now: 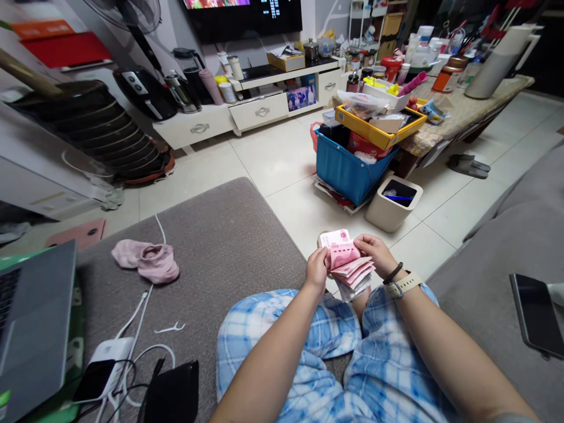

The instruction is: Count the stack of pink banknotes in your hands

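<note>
A folded stack of pink banknotes (346, 255) is held between my two hands above my knees, its lower ends fanned out and some greyish notes at the bottom. My left hand (316, 269) pinches the stack's left edge with the thumb on top. On the right, the fingers of my right hand (374, 251) grip the upper right edge of a note. The figure 100 shows on the upper note. A dark bracelet and a pale watch (404, 285) are on my right wrist. Blue checked trousers (291, 335) lie under my forearms.
Pink socks (147, 260), a white charger (108, 358) with cables, a black pouch (173, 392) and a laptop (39, 317) lie to the left. A phone (537, 314) rests at right. Ahead stand a waste bin (388, 211), a blue crate (350, 170) and a cluttered table (445, 111).
</note>
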The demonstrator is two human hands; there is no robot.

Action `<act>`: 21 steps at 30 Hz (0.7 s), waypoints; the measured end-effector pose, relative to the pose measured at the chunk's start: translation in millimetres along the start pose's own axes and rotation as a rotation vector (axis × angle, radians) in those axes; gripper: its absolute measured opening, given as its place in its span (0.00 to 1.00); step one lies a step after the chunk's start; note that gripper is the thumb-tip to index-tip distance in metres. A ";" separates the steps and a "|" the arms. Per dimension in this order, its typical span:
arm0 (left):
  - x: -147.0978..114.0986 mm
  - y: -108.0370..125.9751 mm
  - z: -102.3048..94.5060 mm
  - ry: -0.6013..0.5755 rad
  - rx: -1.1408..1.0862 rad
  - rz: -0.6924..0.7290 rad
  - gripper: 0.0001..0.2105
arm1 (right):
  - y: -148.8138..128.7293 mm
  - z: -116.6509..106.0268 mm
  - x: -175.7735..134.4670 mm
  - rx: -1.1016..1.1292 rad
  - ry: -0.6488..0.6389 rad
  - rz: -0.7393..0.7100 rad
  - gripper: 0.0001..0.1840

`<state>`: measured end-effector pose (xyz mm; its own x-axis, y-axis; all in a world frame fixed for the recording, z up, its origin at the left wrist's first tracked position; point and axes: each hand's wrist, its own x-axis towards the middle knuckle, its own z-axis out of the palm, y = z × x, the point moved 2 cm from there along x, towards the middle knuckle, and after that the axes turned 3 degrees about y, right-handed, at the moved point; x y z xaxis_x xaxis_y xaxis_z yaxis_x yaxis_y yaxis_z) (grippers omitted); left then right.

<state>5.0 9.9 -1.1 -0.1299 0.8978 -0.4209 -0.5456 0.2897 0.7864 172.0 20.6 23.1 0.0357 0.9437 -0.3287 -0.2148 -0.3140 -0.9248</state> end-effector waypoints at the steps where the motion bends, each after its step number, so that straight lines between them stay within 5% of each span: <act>1: -0.4 0.1 0.3 -0.004 -0.013 -0.008 0.15 | 0.4 0.0 0.0 0.011 -0.004 0.013 0.26; 11: -1.7 1.8 1.1 0.003 -0.025 -0.024 0.17 | -0.4 -1.5 1.2 -0.034 0.005 -0.018 0.26; 21: -5.2 2.8 4.2 -0.149 0.037 -0.067 0.20 | -3.1 1.8 -1.6 -0.026 -0.021 0.030 0.29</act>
<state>7.6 7.4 5.1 0.0318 0.9146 -0.4031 -0.5181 0.3600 0.7759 170.8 20.3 26.9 0.0095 0.9358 -0.3524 -0.1897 -0.3444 -0.9195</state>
